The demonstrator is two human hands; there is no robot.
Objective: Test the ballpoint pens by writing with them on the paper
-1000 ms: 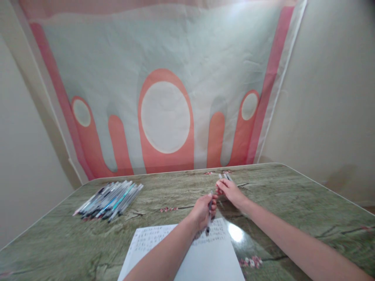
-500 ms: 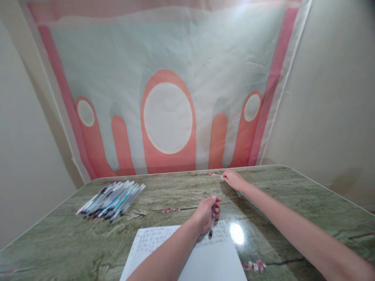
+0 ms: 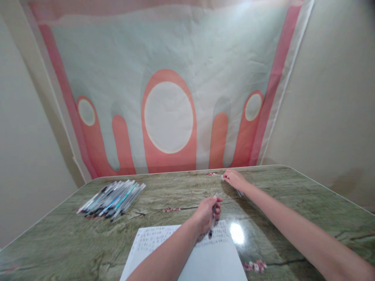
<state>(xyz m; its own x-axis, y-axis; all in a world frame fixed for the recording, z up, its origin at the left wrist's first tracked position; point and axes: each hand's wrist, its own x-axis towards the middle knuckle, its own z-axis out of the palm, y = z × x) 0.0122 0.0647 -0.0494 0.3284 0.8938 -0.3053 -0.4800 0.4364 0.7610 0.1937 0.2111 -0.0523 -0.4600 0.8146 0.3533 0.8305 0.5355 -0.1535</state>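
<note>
My left hand (image 3: 208, 212) is closed around a clear pen with a dark end (image 3: 211, 231), held slanting over the top right of a handwritten paper sheet (image 3: 211, 261). Farther off, my right hand (image 3: 234, 179) reaches toward the table's back edge with its fingers pinched. A small whitish end pokes out at its fingertips, and clear pen ends (image 3: 240, 193) show below the wrist; the hand covers what lies between. At the left lies a pile of several pens (image 3: 113, 199), mostly clear or grey, a few blue or teal.
Everything lies on a wood-patterned table (image 3: 88, 242) with printed pink flowers (image 3: 254, 266). A bright light reflection sits right of the paper. Behind the table hangs a pink and pale-green printed cloth (image 3: 168, 47) between plain walls.
Both hands hold almost the same places and grips. The whole view has shifted very slightly.
</note>
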